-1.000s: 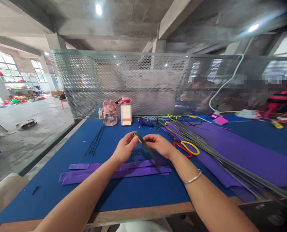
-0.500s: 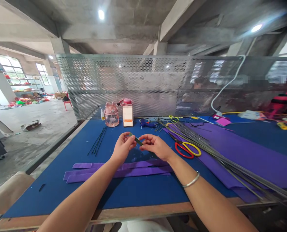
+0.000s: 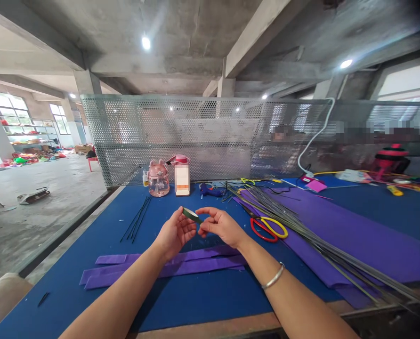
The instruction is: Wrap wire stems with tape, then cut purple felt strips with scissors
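Spreading under everything, the blue counter [image 3: 196, 301] is carrying all the work stuff. Purple sheet [image 3: 347, 226] is lying along its right side. Long greyish wire bundle [image 3: 288, 217] is crossing that sheet diagonally, no wrapping showing on it. Purple strips [image 3: 203, 267] are lying flat toward the near side, untouched; probably cut already. Scissors [image 3: 266, 219] with red and yellow handles are resting at the sheet's left edge, not in use. Thin dark rods [image 3: 138, 215] are lying loose on the left, looking bare. Left hand [image 3: 174, 237] is holding the green tape roll [image 3: 191, 215] at its left end, lower fingers loosely curling; right hand [image 3: 220, 228] is apparently pinching its right end. Roll is sitting between both hands, seemingly raised off the counter. No long tail is showing, so tape handling is looking barely begun; can't tell whether its end is coming loose.
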### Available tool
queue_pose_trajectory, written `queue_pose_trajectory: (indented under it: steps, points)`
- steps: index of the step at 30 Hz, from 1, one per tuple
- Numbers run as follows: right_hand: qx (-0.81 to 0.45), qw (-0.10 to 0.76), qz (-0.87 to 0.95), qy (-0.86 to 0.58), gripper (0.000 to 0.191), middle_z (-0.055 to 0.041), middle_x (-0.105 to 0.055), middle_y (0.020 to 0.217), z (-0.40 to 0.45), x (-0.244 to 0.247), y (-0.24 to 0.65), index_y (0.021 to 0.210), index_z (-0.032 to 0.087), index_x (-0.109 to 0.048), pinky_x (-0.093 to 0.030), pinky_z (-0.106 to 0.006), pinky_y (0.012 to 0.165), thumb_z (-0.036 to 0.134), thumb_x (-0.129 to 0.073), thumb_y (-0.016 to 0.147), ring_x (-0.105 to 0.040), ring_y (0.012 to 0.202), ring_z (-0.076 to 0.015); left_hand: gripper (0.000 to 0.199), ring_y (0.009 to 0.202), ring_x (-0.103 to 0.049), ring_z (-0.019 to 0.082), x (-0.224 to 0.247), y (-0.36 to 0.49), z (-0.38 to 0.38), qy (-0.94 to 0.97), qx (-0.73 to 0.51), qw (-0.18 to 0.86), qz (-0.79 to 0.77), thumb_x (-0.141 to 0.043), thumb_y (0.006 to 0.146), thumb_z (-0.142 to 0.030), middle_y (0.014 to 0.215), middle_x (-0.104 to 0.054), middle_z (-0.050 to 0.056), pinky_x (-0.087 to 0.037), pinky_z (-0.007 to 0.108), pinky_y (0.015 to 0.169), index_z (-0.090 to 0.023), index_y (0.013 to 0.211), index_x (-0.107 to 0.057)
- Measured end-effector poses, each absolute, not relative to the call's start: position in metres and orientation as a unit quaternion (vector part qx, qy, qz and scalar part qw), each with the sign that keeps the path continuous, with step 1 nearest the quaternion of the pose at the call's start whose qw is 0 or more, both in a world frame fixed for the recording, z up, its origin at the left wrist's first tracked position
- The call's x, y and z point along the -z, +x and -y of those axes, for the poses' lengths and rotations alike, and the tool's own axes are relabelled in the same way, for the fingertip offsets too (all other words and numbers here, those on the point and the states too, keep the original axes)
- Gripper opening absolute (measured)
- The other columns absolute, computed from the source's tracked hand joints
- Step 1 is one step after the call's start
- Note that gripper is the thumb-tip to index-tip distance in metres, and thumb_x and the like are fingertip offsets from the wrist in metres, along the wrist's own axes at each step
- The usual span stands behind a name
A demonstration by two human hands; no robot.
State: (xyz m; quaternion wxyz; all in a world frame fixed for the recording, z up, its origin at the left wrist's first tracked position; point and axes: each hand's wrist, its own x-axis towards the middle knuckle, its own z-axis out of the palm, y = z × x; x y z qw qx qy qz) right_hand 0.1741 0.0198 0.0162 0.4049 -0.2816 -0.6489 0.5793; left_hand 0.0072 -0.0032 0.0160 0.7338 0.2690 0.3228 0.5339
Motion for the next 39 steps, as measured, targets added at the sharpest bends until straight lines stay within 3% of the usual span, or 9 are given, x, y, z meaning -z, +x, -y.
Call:
queue_pose_trajectory:
  steps: [10, 16, 19, 25, 28, 31, 34, 36, 39]
  points:
    - [-0.586, 0.399, 0.646, -0.284, 0.041, 0.0017, -0.068, 0.058, -0.020, -0.014, 0.172, 0.103, 0.017, -0.062, -0.049, -0.026, 0.056, 0.028, -0.074, 0.065, -0.061, 0.049, -0.0115, 0.033, 0.047, -0.050, 0.006, -0.016, 0.008, 0.005, 0.291, -0.506, 0.750, -0.311, -0.043, 0.089, -0.041, 0.064, -0.058, 0.000, -0.043, 0.017, 0.046, -0.014, 0.081, -0.061]
    - [-0.565, 0.384, 0.658, -0.317, 0.022, 0.0051, -0.060, 0.046, -0.019, -0.014, 0.171, 0.071, 0.016, -0.066, -0.041, -0.022, 0.044, 0.028, -0.078, 0.057, -0.053, 0.042, -0.0100, 0.037, 0.056, -0.054, 0.009, -0.011, 0.009, 0.010, 0.328, -0.461, 0.739, -0.366, -0.043, 0.086, -0.045, 0.068, -0.060, 0.002, -0.039, 0.018, 0.045, -0.016, 0.076, -0.061]
    - [-0.575, 0.383, 0.652, -0.312, 0.022, 0.0042, -0.061, 0.050, -0.018, -0.014, 0.172, 0.067, 0.016, -0.066, -0.043, -0.024, 0.048, 0.030, -0.079, 0.056, -0.054, 0.045, -0.0103, 0.039, 0.057, -0.054, 0.010, -0.008, 0.008, 0.009, 0.337, -0.434, 0.751, -0.368, -0.040, 0.086, -0.045, 0.069, -0.061, 0.004, -0.039, 0.019, 0.046, -0.015, 0.073, -0.061]
    - [-0.545, 0.364, 0.689, -0.310, 0.016, 0.0017, -0.066, 0.060, -0.018, -0.012, 0.175, 0.078, 0.019, -0.071, -0.046, -0.027, 0.061, 0.031, -0.071, 0.067, -0.058, 0.055, -0.0132, 0.040, 0.058, -0.054, 0.010, -0.003, 0.008, 0.005, 0.335, -0.445, 0.739, -0.378, -0.039, 0.086, -0.045, 0.070, -0.060, 0.005, -0.039, 0.019, 0.049, -0.014, 0.077, -0.063]
    - [-0.440, 0.352, 0.748, -0.352, 0.012, 0.0008, -0.064, 0.062, -0.023, -0.014, 0.177, 0.077, 0.020, -0.074, -0.043, -0.025, 0.058, 0.027, -0.070, 0.068, -0.056, 0.058, -0.0135, 0.039, 0.055, -0.051, 0.008, 0.001, 0.008, 0.002, 0.366, -0.483, 0.677, -0.418, -0.041, 0.086, -0.047, 0.079, -0.061, 0.004, -0.037, 0.019, 0.048, -0.015, 0.088, -0.063]
    - [-0.251, 0.334, 0.820, -0.391, 0.009, -0.0024, -0.064, 0.078, -0.036, -0.017, 0.186, 0.075, 0.020, -0.075, -0.043, -0.025, 0.067, 0.023, -0.071, 0.068, -0.058, 0.072, -0.0151, 0.045, 0.057, -0.051, 0.009, 0.006, 0.005, -0.001, 0.440, -0.521, 0.545, -0.488, -0.045, 0.082, -0.052, 0.093, -0.062, 0.006, -0.036, 0.020, 0.047, -0.016, 0.102, -0.062]
    - [-0.089, 0.250, 0.852, -0.451, 0.007, -0.0042, -0.064, 0.093, -0.056, -0.017, 0.205, 0.073, 0.021, -0.075, -0.041, -0.026, 0.075, 0.020, -0.069, 0.070, -0.059, 0.085, -0.0178, 0.046, 0.061, -0.053, 0.012, 0.009, 0.002, -0.001, 0.540, -0.500, 0.413, -0.537, -0.049, 0.079, -0.051, 0.088, -0.065, 0.006, -0.040, 0.024, 0.053, -0.015, 0.105, -0.062]
    - [-0.040, 0.201, 0.842, -0.499, 0.009, -0.0036, -0.068, 0.086, -0.071, -0.014, 0.221, 0.075, 0.021, -0.074, -0.041, -0.025, 0.070, 0.021, -0.065, 0.074, -0.061, 0.080, -0.0176, 0.044, 0.065, -0.054, 0.014, 0.009, 0.003, 0.002, 0.596, -0.467, 0.366, -0.542, -0.049, 0.080, -0.048, 0.084, -0.065, 0.006, -0.042, 0.027, 0.059, -0.015, 0.105, -0.063]
    - [-0.007, 0.194, 0.813, -0.549, 0.012, -0.0053, -0.070, 0.077, -0.095, -0.009, 0.242, 0.070, 0.018, -0.073, -0.040, -0.026, 0.065, 0.021, -0.063, 0.076, -0.062, 0.075, -0.0195, 0.040, 0.068, -0.056, 0.015, 0.007, 0.007, 0.011, 0.646, -0.432, 0.340, -0.530, -0.047, 0.082, -0.044, 0.089, -0.065, 0.006, -0.043, 0.028, 0.064, -0.016, 0.107, -0.062]
